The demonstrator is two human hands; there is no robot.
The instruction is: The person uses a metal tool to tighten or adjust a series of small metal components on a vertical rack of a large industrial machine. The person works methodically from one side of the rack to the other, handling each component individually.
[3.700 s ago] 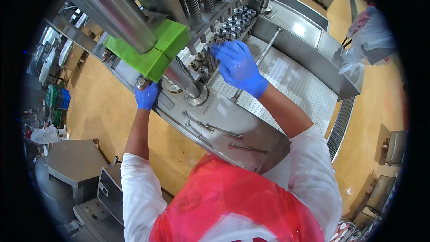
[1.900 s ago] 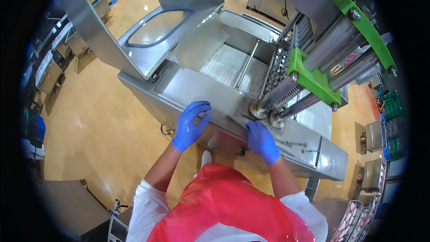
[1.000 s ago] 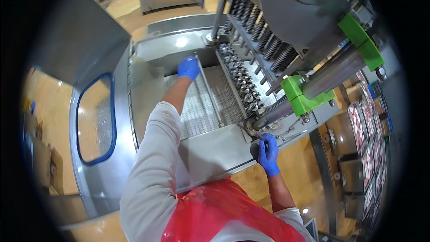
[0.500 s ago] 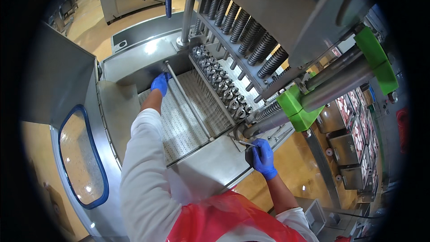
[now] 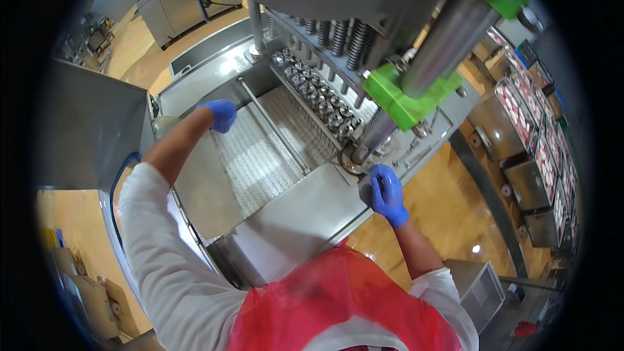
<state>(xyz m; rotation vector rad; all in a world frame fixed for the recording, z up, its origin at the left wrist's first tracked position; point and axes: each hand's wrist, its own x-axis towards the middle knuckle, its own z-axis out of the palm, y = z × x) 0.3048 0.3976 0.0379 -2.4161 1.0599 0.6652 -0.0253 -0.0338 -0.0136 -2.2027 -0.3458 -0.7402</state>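
Observation:
My left hand (image 5: 221, 116), in a blue glove, is curled over the far corner of the white dimpled conveyor bed (image 5: 257, 162), beside a smooth metal sheet (image 5: 201, 185). Its fingers point down and are mostly hidden, so whatever they hold cannot be made out. At the machine's near right corner my right hand (image 5: 389, 196), gloved too, pinches the end of a thin curved metal handle (image 5: 354, 168) by the column's foot. A metal crossbar (image 5: 273, 123) spans the bed. Beyond it stands a block of rows of needles with round metal heads (image 5: 318, 97).
A thick steel column (image 5: 448, 39) with a green clamp (image 5: 409, 94) rises at the right. Springs (image 5: 341, 39) hang under the raised head. Metal bins (image 5: 517, 114) of pink and white pieces stand at the right. A hinged metal cover (image 5: 97, 123) stands at left.
My left hand has drawn back from the crossbar's far end toward the metal sheet, which now reaches further over the bed. My right hand stays at the handle. The view has shifted.

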